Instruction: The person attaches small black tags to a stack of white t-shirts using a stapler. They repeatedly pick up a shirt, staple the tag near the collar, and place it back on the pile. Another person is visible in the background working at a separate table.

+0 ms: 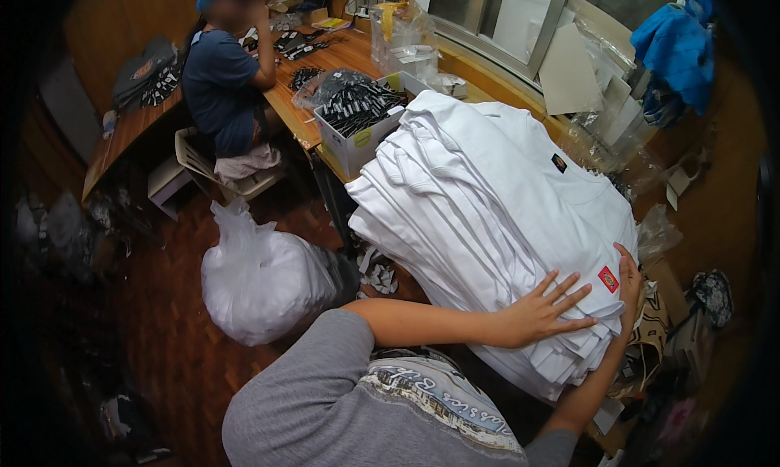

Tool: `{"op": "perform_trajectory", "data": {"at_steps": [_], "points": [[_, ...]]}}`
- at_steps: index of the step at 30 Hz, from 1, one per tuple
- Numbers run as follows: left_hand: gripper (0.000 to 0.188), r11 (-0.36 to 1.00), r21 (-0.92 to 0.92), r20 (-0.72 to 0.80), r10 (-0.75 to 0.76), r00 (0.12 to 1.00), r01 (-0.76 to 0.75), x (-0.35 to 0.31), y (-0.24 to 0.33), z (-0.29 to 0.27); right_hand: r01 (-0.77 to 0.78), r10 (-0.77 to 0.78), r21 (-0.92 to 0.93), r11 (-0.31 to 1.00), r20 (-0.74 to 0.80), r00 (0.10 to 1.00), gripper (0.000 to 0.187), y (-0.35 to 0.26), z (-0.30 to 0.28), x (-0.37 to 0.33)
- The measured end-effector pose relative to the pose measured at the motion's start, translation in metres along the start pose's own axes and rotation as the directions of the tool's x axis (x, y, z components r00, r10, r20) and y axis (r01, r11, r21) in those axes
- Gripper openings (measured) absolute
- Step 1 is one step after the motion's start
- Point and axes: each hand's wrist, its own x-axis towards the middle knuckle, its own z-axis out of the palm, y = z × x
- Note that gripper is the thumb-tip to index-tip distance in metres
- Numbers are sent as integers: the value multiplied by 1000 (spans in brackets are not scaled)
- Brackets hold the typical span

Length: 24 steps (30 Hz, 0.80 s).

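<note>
A tall stack of folded white T-shirts [487, 191] leans in front of me, its layered folds facing left. The top shirt carries a small black label [559, 163] at the neck and a red patch [608, 279] near the lower right corner. My left hand [546, 314] lies flat on the stack's near end, fingers spread over the fabric. At the right edge, my right hand [628, 285] rests against the shirts beside the red patch, fingers stretched along the side. Its palm is partly hidden.
A tied clear bag of white material [264, 276] stands on the wooden floor. On the table [286, 109], a white box [355, 146] holds black tags. A seated person [223, 81] is at the far left. Cardboard sheets [569, 73] lean by the window; blue cloth [674, 48] hangs right.
</note>
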Motion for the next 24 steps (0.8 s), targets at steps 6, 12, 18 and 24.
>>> {"op": "perform_trajectory", "data": {"at_steps": [6, 12, 18, 24], "points": [[59, 998, 61, -73, -19, 997, 24, 7, 1, 9, 24, -21, -11, 1000, 197, 980, 42, 24, -34, 8], [68, 965, -254, 202, -4, 979, 56, 37, -30, -37, -242, 115, 334, 911, 358, 927, 48, 29, -41, 40], [46, 731, -606, 206, -238, 949, 314, 115, -100, -74, -360, 239, 582, 729, 275, 931, 72, 3, -35, 38], [38, 571, -649, 400, -306, 864, 503, 167, -124, -112, -246, 142, 824, 511, 201, 969, 76, -3, -26, 13]]}}
